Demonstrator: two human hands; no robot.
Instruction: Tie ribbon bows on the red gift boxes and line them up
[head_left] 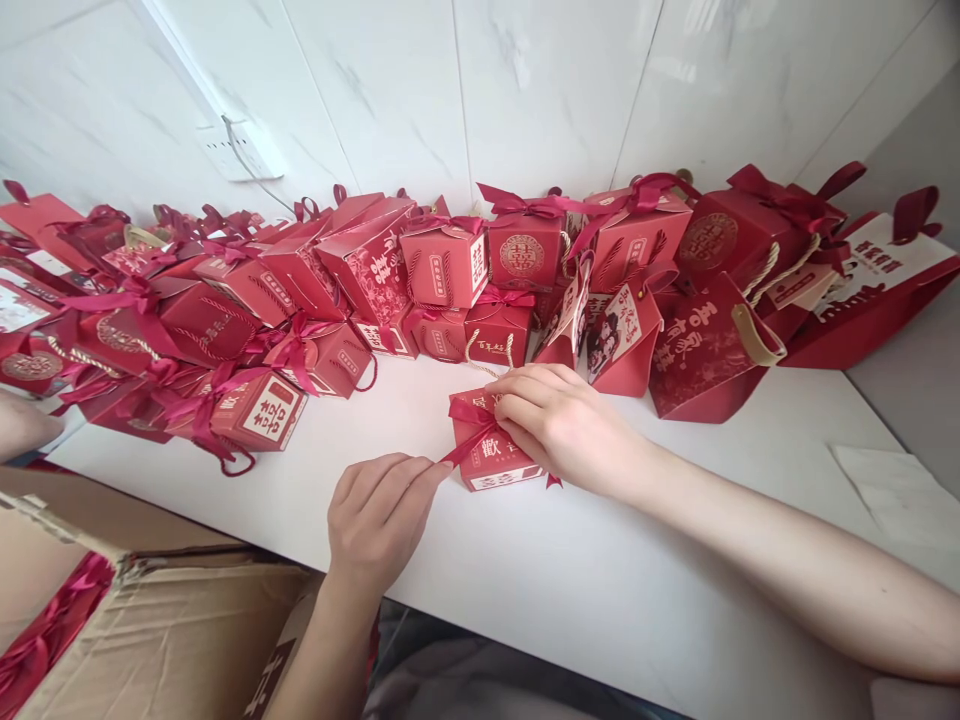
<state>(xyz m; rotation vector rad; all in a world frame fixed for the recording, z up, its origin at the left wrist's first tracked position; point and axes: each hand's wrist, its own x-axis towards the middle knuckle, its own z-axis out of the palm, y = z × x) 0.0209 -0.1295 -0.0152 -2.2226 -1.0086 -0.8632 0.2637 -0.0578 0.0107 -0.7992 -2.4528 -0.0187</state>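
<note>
A small red gift box (491, 455) with gold and white Chinese characters lies on the white table (600, 580), directly in front of me. A dark red satin ribbon (474, 412) is tied across its top. My left hand (382, 515) pinches one tail of this ribbon at the box's left corner, fingers curled. Over the top and right side of the box, my right hand (566, 425) has its fingers pressed together on the ribbon at the bow. Its fingers hide the knot and part of the box. One ribbon end shows below the right hand.
Many red gift boxes (446, 265) with bows and cord handles crowd along the tiled wall (555, 90). Red gift bags (705, 350) stand at right. An open cardboard box (172, 640) with red ribbons inside is at lower left. Another person's arm (26, 425) shows at the left edge.
</note>
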